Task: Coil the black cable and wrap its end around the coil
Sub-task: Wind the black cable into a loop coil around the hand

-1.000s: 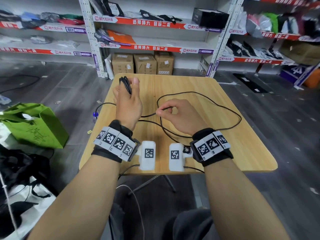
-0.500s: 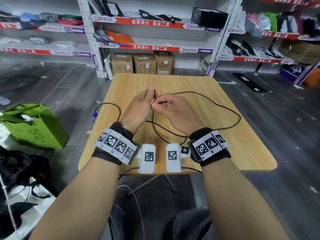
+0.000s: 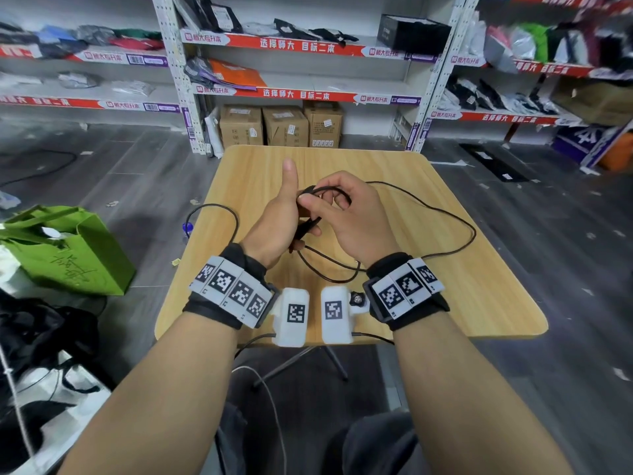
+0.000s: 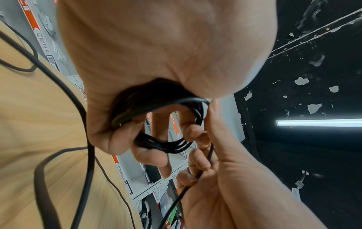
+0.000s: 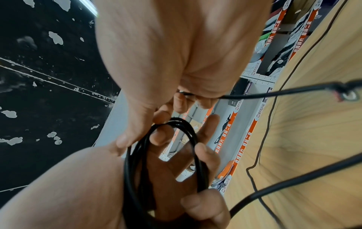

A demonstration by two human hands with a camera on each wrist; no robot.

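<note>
The light wooden table with round corners (image 3: 462,303) has loose loops of the thin black cable (image 3: 455,221) on it. The left hand (image 3: 274,221) curls around the coil, thumb up. The right hand (image 3: 352,217) pinches the coil's top.

The head camera looks forward and down from above at both forearms, the wooden table (image 3: 445,303) and shelving behind. Each wrist camera looks close along its own palm toward the fingers; all three share the coil (image 3: 323,192) (image 4: 166,144) (image 5: 137,162) held between the hands.
</note>
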